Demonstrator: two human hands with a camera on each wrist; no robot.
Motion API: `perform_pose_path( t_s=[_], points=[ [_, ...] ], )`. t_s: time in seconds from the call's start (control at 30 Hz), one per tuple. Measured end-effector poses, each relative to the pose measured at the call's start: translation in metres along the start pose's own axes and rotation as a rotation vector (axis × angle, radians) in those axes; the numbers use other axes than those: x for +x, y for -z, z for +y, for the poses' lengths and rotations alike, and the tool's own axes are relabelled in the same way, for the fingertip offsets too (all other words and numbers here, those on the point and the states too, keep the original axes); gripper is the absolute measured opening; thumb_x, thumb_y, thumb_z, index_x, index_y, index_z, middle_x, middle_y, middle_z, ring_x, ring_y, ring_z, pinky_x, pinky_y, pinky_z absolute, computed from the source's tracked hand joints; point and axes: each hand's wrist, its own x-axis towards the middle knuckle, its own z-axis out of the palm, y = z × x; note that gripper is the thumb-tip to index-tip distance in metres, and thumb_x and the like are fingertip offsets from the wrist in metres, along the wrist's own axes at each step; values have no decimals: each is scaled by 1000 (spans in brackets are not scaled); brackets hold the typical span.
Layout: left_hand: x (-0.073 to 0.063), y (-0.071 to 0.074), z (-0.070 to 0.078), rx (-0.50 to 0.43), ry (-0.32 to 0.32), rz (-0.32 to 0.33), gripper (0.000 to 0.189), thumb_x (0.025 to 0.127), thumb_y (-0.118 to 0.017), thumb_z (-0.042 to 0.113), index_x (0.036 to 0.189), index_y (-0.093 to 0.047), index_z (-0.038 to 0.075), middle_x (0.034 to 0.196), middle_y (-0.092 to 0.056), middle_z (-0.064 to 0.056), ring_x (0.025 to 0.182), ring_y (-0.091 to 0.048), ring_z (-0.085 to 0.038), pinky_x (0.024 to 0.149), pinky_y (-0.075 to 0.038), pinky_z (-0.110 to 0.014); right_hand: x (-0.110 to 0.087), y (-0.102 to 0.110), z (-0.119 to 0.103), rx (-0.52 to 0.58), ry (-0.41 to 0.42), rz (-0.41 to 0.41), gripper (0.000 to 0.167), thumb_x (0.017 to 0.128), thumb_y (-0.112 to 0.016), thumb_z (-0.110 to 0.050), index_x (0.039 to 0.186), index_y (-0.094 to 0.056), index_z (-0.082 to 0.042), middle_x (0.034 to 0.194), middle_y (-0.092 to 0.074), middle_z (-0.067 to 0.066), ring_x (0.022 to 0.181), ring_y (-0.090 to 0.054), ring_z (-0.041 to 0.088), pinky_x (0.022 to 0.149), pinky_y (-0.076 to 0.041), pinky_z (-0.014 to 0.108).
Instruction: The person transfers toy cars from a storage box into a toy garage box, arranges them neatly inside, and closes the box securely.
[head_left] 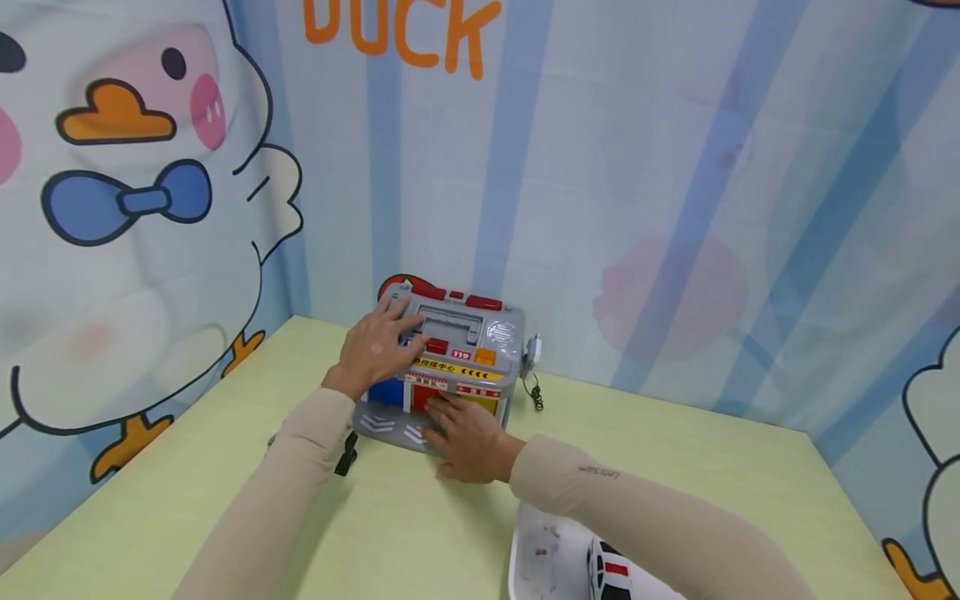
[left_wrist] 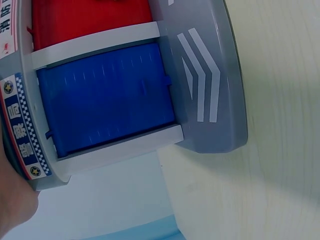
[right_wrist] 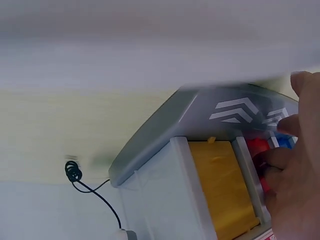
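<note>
A grey toy garage [head_left: 512,323] with red, blue and yellow doors stands at the back of the table. My left hand [head_left: 381,343] rests on its top, fingers spread beside a red button [head_left: 437,344]. At the front, my right hand [head_left: 472,437] has its fingers against the red door [left_wrist: 90,22], over the grey ramp. The blue door [left_wrist: 105,95] and the yellow door [right_wrist: 220,185] are both down in their frames. An orange button [head_left: 485,357] sits at the top's right front. Neither hand grips anything.
A white tray [head_left: 525,542] with a white toy car [head_left: 613,570] lies at the front, partly under my right forearm. A small key-like piece [head_left: 532,352] projects from the garage's right side, with a coiled black cord [head_left: 536,396] below. A duck-print curtain [head_left: 600,167] hangs behind.
</note>
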Motion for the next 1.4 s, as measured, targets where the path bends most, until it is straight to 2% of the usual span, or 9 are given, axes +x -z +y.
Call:
perform_pose_path(
  t_s=[0.23,0.37,0.53,0.7,0.83,0.97,1.1,1.3,1.4],
  points=[
    [-1,-1,-1,4,-16,17,51,99,-52,44,143,-57,18,160,-38,-12,152,-27,-39,119,-30,-56,-9,1,2,167,31,153,64,102,-35,-60,157,-33,-27,165,-30,2,154,-25,19,127,-19,37],
    [-1,0,-2,10,-10,13,52,99,-52,45,143,-57,18,161,-37,-12,152,-26,-38,120,-30,-56,-16,11,7,271,53,269,62,104,-37,-54,156,-36,-21,165,-30,6,155,-24,22,127,-19,38],
    [-2,1,-4,8,-3,1,52,99,-53,45,144,-56,18,161,-36,-12,152,-25,-38,120,-29,-56,-22,25,20,418,52,359,62,105,-38,-50,158,-31,-17,167,-25,7,156,-17,23,127,-15,38],
    [-3,0,-5,35,-27,-8,51,100,-53,43,144,-55,18,161,-36,-14,152,-25,-40,119,-30,-58,-25,31,38,580,-32,451,66,106,-40,-47,160,-22,-14,169,-17,10,157,-11,26,128,-12,44],
    [-2,1,-3,34,-40,-2,51,100,-52,44,144,-56,18,161,-36,-14,151,-26,-42,119,-30,-58,-25,26,58,717,-190,502,72,104,-43,-48,161,-19,-12,169,-16,11,158,-9,29,127,-10,50],
    [-2,1,-1,21,-20,-2,51,100,-52,43,144,-56,18,160,-37,-14,151,-27,-42,118,-31,-59,-25,11,78,803,-346,454,79,102,-43,-53,161,-15,-10,169,-13,9,158,-7,29,127,-9,51],
    [-2,0,-1,9,9,-7,51,99,-52,43,144,-56,18,161,-37,-13,152,-26,-40,118,-32,-59,-25,-7,88,847,-432,353,82,101,-42,-57,161,-12,-9,170,-9,9,158,-4,29,128,-6,50],
    [-1,0,0,-7,22,-15,52,99,-52,43,145,-55,19,161,-36,-12,152,-24,-39,119,-29,-58,-24,-28,92,894,-447,226,81,102,-36,-59,161,-13,-9,170,-6,10,158,-2,30,127,-4,51],
    [0,0,0,-12,22,-13,52,99,-52,43,145,-54,19,161,-36,-11,153,-24,-39,119,-30,-58,-24,-32,93,908,-433,211,79,103,-34,-57,160,-13,-7,170,-7,11,158,-2,32,127,-5,53]
  ],
)
